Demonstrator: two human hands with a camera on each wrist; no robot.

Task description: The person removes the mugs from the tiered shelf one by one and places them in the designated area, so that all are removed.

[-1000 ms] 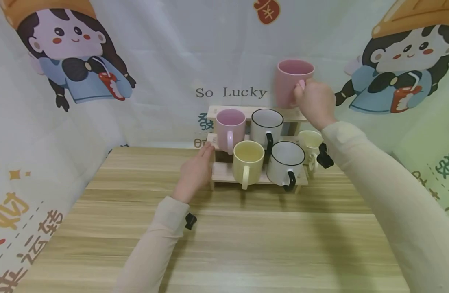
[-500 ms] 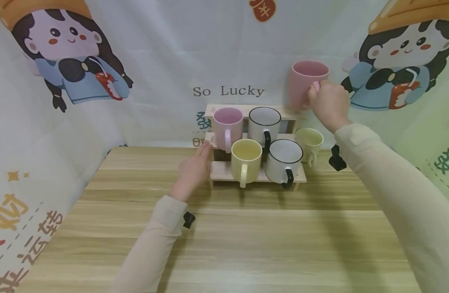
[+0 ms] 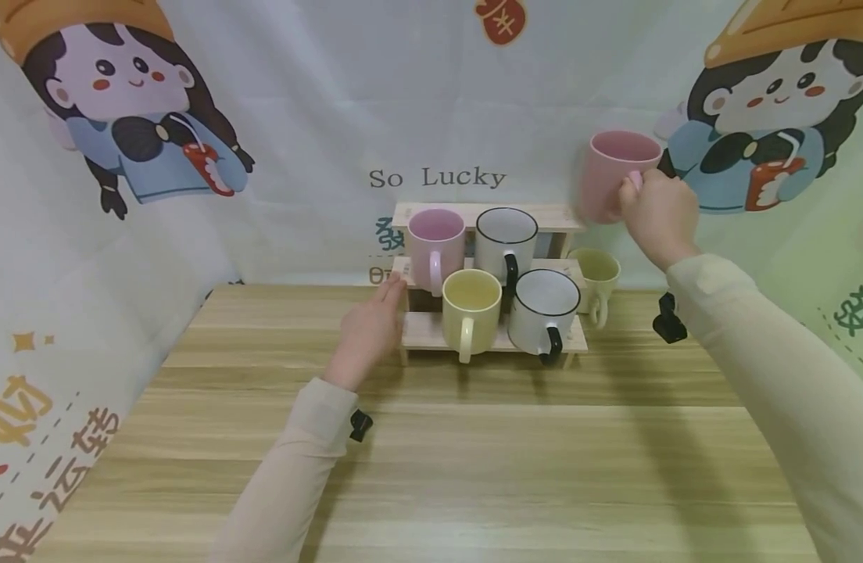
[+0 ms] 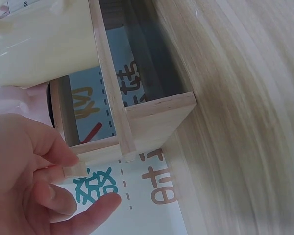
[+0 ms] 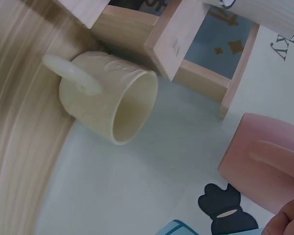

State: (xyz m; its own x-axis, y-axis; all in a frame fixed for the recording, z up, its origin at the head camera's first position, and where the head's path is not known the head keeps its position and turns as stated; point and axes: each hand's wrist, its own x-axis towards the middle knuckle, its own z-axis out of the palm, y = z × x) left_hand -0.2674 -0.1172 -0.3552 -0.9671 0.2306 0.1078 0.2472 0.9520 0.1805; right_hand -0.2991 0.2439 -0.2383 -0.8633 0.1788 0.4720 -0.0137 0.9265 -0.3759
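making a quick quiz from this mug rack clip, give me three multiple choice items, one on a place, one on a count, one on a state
1. Where is the pale yellow mug that is off the wooden rack?
A. on the table right of the rack
B. on the top shelf
C. in the left hand

2. How many mugs stand on the rack?
A. two
B. four
C. six

3. What is the right hand doing?
A. lying flat on the table
B. holding a pink mug by its handle in the air
C. pressing on the rack

Answers:
1 A: the pale yellow mug stands on the table beside the rack's right end.
2 B: a pink and a white one above, a yellow and a white one below.
3 B: its fingers curl round the handle of the pink mug, up and right of the rack; the left hand touches the rack's left end.
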